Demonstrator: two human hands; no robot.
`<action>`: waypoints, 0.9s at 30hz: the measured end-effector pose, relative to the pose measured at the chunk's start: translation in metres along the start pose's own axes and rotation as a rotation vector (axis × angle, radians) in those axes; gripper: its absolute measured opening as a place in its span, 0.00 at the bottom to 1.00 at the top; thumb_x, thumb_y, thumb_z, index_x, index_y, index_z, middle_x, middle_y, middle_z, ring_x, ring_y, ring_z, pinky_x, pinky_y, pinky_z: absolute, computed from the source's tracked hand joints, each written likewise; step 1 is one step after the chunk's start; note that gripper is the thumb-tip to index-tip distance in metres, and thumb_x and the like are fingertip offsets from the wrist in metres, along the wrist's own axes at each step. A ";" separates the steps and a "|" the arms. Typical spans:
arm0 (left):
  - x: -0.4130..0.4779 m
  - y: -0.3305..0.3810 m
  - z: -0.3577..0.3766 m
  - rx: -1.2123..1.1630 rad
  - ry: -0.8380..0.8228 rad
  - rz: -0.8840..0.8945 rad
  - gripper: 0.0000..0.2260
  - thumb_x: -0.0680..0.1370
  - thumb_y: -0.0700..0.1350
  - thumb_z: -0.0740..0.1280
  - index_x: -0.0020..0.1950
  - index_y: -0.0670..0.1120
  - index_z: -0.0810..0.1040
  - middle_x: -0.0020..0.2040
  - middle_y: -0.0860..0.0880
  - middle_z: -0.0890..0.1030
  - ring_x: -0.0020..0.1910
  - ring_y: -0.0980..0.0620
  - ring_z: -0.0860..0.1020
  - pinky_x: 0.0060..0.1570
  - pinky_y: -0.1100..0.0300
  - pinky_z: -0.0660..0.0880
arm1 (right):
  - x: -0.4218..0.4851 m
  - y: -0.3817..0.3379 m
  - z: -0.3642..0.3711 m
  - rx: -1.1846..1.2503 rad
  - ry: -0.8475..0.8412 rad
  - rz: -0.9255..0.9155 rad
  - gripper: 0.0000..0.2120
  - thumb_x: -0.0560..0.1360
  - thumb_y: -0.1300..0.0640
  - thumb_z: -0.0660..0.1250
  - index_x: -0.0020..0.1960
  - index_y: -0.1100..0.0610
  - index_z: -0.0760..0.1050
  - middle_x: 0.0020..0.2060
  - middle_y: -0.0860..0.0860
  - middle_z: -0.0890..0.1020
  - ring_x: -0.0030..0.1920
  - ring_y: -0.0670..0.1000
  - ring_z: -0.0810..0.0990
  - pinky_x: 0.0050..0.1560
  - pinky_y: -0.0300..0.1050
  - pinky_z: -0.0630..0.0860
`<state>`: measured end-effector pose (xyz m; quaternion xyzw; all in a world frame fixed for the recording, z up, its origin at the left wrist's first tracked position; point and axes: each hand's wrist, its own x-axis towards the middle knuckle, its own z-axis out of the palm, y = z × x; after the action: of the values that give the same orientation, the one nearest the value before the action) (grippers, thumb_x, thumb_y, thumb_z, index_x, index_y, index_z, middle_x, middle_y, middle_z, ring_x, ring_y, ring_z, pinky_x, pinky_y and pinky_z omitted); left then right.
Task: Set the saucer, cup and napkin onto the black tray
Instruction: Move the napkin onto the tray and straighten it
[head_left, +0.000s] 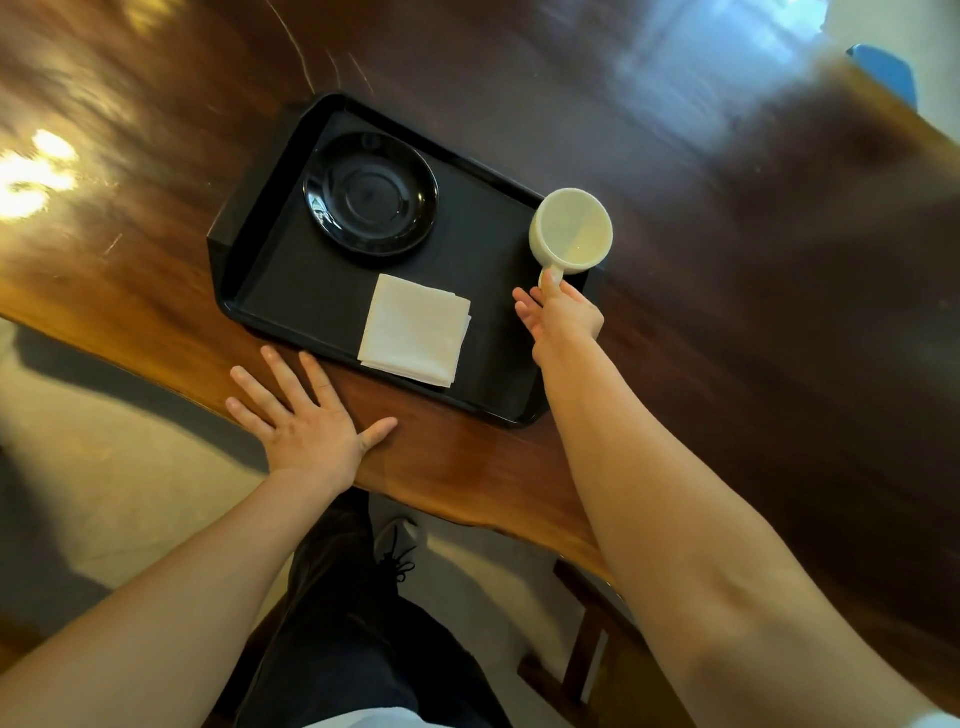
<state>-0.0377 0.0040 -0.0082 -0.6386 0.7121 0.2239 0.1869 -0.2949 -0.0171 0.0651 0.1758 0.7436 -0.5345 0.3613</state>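
A black tray (291, 291) lies on the dark wooden table. On its far left part sits a glossy black saucer (370, 193). A folded white napkin (414, 330) lies on the tray's near side. My right hand (563, 317) pinches the handle of a white cup (570, 231), which is over the tray's far right corner; whether it rests on the rim or hangs above it I cannot tell. My left hand (306, 415) is flat on the table with fingers spread, just in front of the tray's near edge, holding nothing.
The wooden table (727, 260) stretches far to the right and back, with a curved near edge. Below it are my dark trousers (337, 597), a shoe (397, 545), a pale floor and a wooden bench leg (582, 649). A blue object (883, 70) sits at the far right.
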 end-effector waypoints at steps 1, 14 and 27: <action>0.000 0.000 0.000 0.004 0.003 0.000 0.58 0.64 0.80 0.45 0.78 0.40 0.33 0.78 0.33 0.34 0.75 0.26 0.33 0.72 0.29 0.40 | -0.001 0.000 -0.001 -0.006 -0.011 0.001 0.18 0.77 0.55 0.73 0.64 0.59 0.78 0.54 0.57 0.85 0.41 0.52 0.88 0.45 0.47 0.86; 0.001 -0.003 0.004 -0.013 0.051 0.017 0.57 0.65 0.79 0.45 0.79 0.39 0.36 0.79 0.32 0.37 0.75 0.24 0.36 0.72 0.28 0.42 | -0.039 0.029 0.052 -0.397 -0.317 -0.078 0.07 0.82 0.56 0.65 0.46 0.56 0.75 0.44 0.56 0.86 0.33 0.49 0.80 0.31 0.39 0.75; 0.003 -0.004 0.008 -0.008 0.062 0.016 0.58 0.65 0.80 0.49 0.80 0.40 0.41 0.79 0.32 0.40 0.75 0.25 0.36 0.71 0.28 0.40 | -0.041 0.032 0.129 -0.464 -0.325 0.116 0.06 0.82 0.58 0.65 0.54 0.62 0.76 0.35 0.55 0.88 0.32 0.47 0.79 0.24 0.33 0.69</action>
<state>-0.0343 0.0051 -0.0168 -0.6404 0.7217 0.2083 0.1601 -0.2011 -0.1191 0.0521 0.0426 0.7670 -0.3499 0.5362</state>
